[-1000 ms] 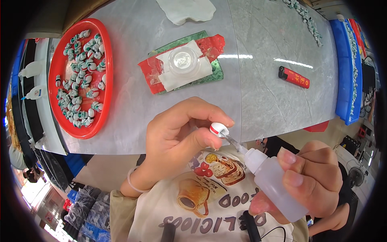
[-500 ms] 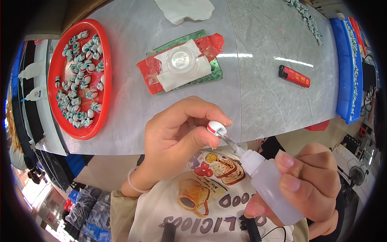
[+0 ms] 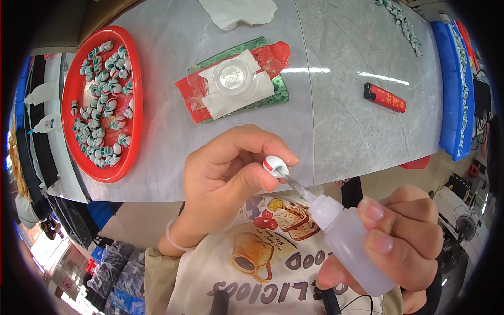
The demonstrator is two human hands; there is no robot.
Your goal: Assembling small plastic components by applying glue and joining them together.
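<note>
Between the thumb and index finger of my left hand [image 3: 223, 170] is a small white, hollow, rounded piece with a red stripe [image 3: 273, 165], its opening turned toward the lower right. My right hand [image 3: 401, 239] wraps round a translucent squeeze bottle [image 3: 353, 249] with a white cap, tilted up to the left. The bottle's clear narrow nozzle [image 3: 295, 185] meets the piece at its opening; how deep the tip goes in I cannot tell. Both hands are over my lap, just off the table's near edge.
On the grey table [image 3: 346, 136] a red oval tray [image 3: 138, 100] holds many small white, green and red pieces. A clear round cup [image 3: 233, 79] stands on folded white tissue over red and green sheets. A red lighter [image 3: 386, 98] and white cloth [image 3: 239, 11] lie farther off; a blue bin [image 3: 449, 105] stands right.
My left hand and the striped piece have shifted slightly left. The bottle in my right hand has followed a little to the left, its nozzle still at the piece's opening.
</note>
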